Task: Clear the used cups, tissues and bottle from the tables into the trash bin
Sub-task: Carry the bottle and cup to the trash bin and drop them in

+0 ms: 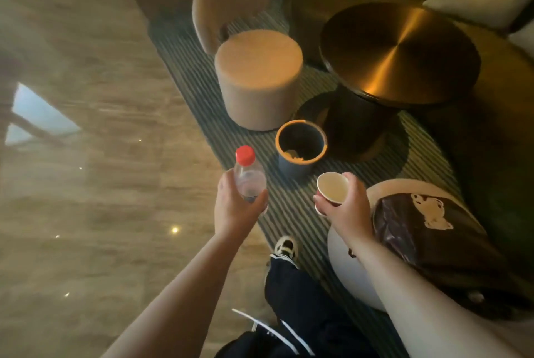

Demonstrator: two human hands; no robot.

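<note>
My left hand (pixel 235 207) grips a clear plastic bottle (pixel 248 175) with a red cap, held upright. In my right hand (pixel 345 207) is a red paper cup (pixel 331 188) with a pale inside, its mouth tilted toward me. A small dark trash bin (pixel 300 161) with an orange rim stands on the striped rug just beyond both hands. Some crumpled light waste lies inside it. The bottle is left of the bin and the cup is to its near right; neither is over the opening.
A beige round stool-chair (pixel 258 77) stands behind the bin. A dark round metal table (pixel 400 53) is at the back right. Another stool (pixel 355 276) with a dark bag (pixel 427 230) on it sits under my right forearm. Polished stone floor (pixel 86 184) lies on the left.
</note>
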